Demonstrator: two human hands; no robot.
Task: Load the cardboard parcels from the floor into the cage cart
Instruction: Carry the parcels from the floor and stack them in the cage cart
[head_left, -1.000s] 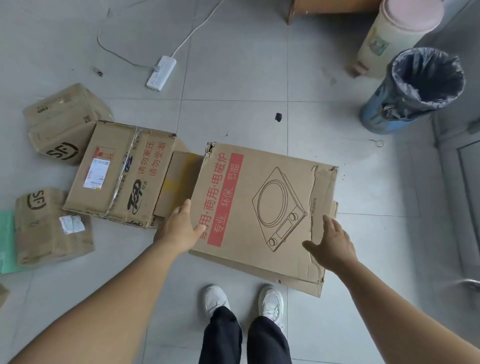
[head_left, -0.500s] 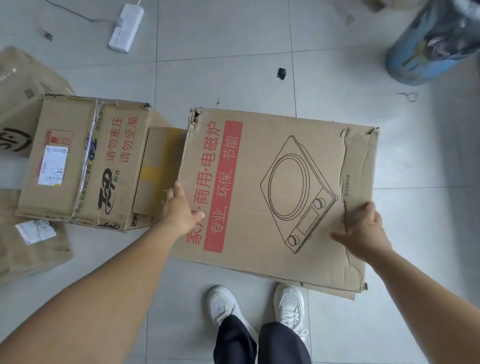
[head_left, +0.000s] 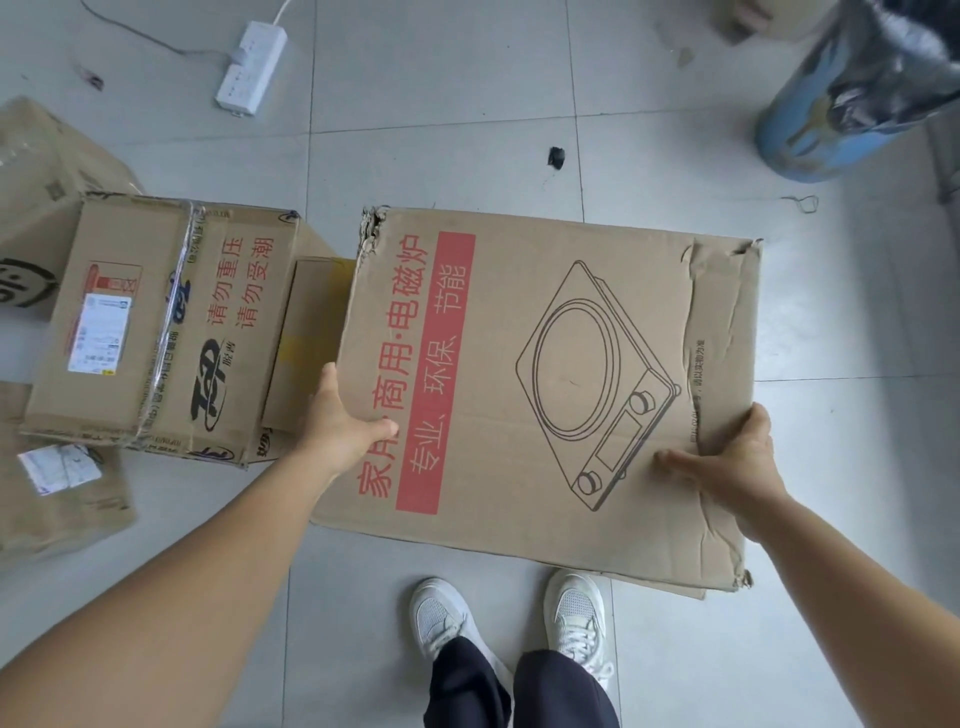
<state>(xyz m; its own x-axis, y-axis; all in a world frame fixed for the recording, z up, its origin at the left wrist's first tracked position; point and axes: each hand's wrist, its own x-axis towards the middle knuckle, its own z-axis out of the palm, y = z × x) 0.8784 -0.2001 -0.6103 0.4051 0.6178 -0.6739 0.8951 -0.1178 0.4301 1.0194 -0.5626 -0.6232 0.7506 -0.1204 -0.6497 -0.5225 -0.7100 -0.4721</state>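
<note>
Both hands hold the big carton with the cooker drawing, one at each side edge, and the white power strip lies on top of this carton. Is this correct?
Not fully. The head view shows the left hand and right hand holding the cooker carton at its side edges, but the white power strip lies on the tiled floor, well apart from the carton, not on top of it.

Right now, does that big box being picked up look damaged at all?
Yes. The induction-cooker box is torn at its far left corner and its right end is creased and ripped. The left hand and right hand grip its opposite sides.
</note>
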